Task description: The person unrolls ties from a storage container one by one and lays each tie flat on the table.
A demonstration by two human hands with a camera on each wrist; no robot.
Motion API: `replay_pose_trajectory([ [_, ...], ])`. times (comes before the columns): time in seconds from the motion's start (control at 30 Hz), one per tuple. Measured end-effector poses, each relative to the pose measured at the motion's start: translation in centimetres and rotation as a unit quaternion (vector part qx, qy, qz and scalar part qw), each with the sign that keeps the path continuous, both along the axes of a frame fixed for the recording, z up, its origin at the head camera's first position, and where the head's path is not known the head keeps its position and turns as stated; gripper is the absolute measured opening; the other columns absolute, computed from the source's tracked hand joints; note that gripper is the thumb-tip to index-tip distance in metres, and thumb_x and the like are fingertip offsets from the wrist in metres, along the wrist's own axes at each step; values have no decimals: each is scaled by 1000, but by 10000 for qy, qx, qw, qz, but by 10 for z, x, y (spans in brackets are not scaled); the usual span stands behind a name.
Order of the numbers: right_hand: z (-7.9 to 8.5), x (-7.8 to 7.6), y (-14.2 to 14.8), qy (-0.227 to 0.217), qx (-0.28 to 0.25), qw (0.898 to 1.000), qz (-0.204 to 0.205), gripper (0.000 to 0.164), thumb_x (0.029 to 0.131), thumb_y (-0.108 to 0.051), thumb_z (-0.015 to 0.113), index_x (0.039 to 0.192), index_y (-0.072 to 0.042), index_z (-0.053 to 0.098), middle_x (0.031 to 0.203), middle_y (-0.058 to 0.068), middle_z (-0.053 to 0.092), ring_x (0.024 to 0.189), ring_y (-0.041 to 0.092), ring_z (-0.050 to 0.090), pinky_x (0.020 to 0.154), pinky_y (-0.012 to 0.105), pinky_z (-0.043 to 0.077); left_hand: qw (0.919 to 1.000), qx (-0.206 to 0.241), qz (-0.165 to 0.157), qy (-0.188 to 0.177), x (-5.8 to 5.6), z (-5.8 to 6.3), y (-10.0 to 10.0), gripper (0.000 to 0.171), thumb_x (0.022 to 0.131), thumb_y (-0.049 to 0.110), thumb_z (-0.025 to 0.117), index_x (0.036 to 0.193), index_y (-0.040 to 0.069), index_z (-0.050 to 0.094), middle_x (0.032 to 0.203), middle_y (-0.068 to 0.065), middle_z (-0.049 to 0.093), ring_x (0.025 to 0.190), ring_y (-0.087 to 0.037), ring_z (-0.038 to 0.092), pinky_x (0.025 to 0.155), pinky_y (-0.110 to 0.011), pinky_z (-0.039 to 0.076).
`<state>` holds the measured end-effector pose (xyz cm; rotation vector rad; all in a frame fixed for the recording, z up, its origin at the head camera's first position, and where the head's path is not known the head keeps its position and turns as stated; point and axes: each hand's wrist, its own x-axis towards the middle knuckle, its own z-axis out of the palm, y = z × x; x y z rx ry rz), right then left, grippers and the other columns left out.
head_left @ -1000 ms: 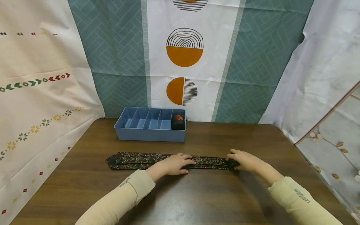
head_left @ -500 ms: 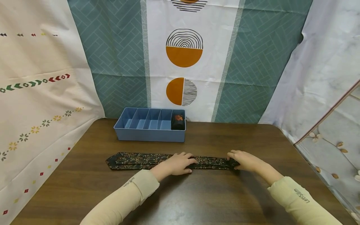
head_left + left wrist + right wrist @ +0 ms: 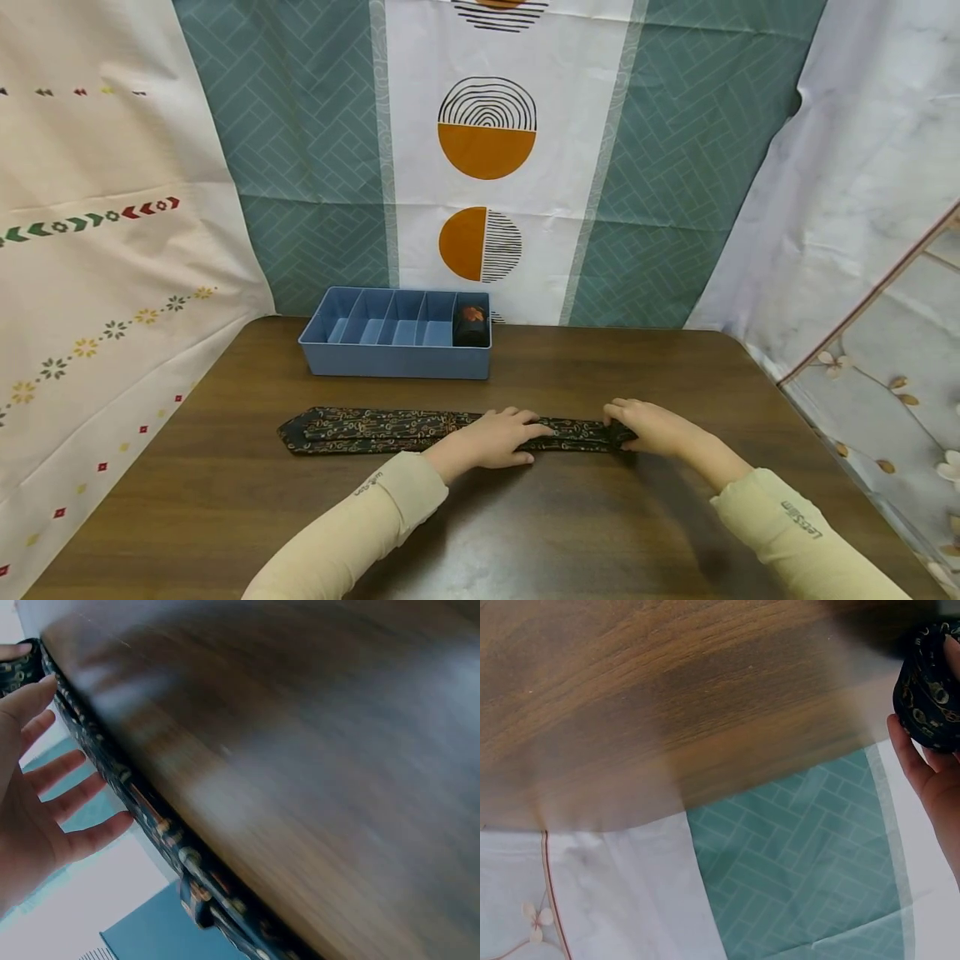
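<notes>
A dark necktie (image 3: 375, 425) with a small gold and reddish pattern lies lengthwise across the wooden table, its pointed end at the left. My left hand (image 3: 498, 437) rests on the tie right of its middle, and the left wrist view shows its fingers (image 3: 75, 799) spread and fairly straight along the fabric. At the tie's right end, my right hand (image 3: 648, 427) grips a rolled-up part. That roll (image 3: 930, 694) appears at the edge of the right wrist view, with fingers and thumb around it. The palm side of the right hand is partly hidden.
Behind the tie stands a blue divided box (image 3: 397, 362). Its rightmost compartment holds a dark roll (image 3: 472, 327) with an orange leaf-like motif. Patterned cloths (image 3: 667, 167) hang around the back and sides of the brown table (image 3: 570, 533).
My left hand has slid right along the tie, closer to the right hand. The right hand keeps its grip on the rolled end in nearly the same place.
</notes>
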<state>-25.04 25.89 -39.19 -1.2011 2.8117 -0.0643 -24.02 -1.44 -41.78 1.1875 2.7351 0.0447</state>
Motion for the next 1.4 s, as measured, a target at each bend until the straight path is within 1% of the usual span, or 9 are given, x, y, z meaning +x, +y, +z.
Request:
replay_pose_trajectory([
  [0.23,1,-2,5,108,21,9999,-48,34,70,-5,80,93,-9,56,94,2,58,87,24,63,70,34,54,9999,1,-99,-51,-3,2,18,44,96,37,52,139,34,44,148,1,39,136,-21,38,106,-50,38],
  [0.3,0,-2,5,151,-3,9999,15,35,70,-5,81,94,-9,56,94,2,59,87,24,63,71,34,54,9999,-60,-117,-1,-5,3,22,44,96,36,53,139,34,45,148,2,39,135,-20,39,106,-48,38],
  [0.5,-6,-4,4,112,15,9999,14,36,71,-7,80,100,-7,59,97,4,58,88,24,62,73,35,54,9985,-368,-342,233,-8,6,37,48,96,36,53,142,33,42,147,3,40,133,-18,42,104,-41,43],
  [0.6,-6,-5,5,141,63,9999,-8,36,72,-8,80,102,-6,61,98,6,56,85,23,61,72,36,54,9975,-484,-453,230,-7,7,45,46,95,36,54,141,31,45,146,5,42,131,-16,43,101,-36,45],
  [0.7,-6,-6,7,213,38,9998,15,34,71,-8,80,99,-6,61,95,4,54,82,21,60,70,35,53,9975,-504,-454,176,-6,5,51,44,95,36,55,138,29,49,143,6,45,127,-15,46,99,-32,46],
  [0.8,-6,-6,9,216,-25,9998,48,33,70,-8,81,93,-10,57,90,0,53,79,17,58,67,33,52,9981,-437,-401,136,-6,4,53,41,95,36,55,135,29,52,140,6,48,123,-14,49,98,-29,46],
  [1.03,-3,-7,13,2,14,9999,-104,38,69,-5,81,85,-12,48,82,-5,54,73,10,53,62,29,47,9991,-306,-283,-67,-5,5,57,39,94,34,56,133,28,54,139,4,49,125,-16,49,103,-27,42],
  [1.27,-1,-4,13,57,35,10000,-44,31,71,-4,80,90,-11,57,89,-1,56,80,19,60,68,33,52,9992,-287,-269,-70,-6,5,57,38,94,34,56,132,28,55,138,4,49,124,-15,49,102,-27,42],
  [1.4,-2,-4,15,102,80,9999,-6,28,71,-7,80,91,-11,60,90,0,56,81,21,60,70,34,53,9992,-264,-276,-87,-6,6,56,38,94,34,57,131,28,56,136,5,50,122,-15,50,101,-26,43],
])
